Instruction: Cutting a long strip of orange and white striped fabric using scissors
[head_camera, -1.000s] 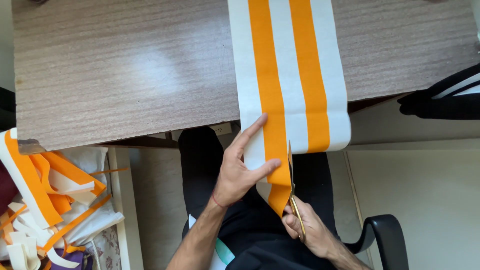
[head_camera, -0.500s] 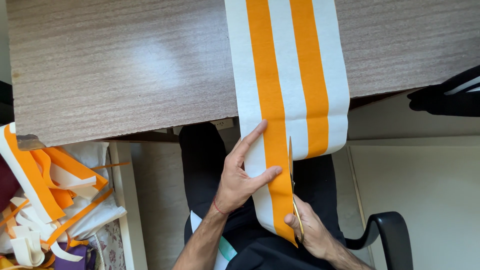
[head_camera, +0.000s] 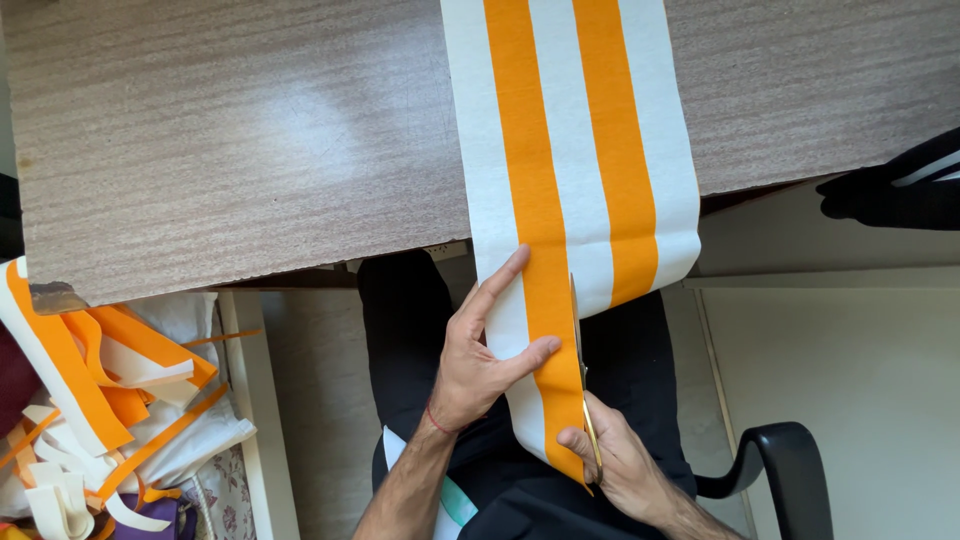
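Striped orange-and-white fabric (head_camera: 570, 150) hangs off the table (head_camera: 230, 150) at centre frame. Left hand (head_camera: 480, 360) presses it, fingers spread. Right hand (head_camera: 620, 465) grips scissors (head_camera: 580, 370) cutting upward.

orange and white striped fabric strip (head_camera: 570, 180) hangs off the table edge, partly slit lengthwise beside an orange stripe by thin scissors (head_camera: 583, 385)

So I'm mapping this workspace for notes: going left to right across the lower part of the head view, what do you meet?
Pile of orange and white fabric strips → left hand → striped fabric → scissors → right hand → black chair armrest.
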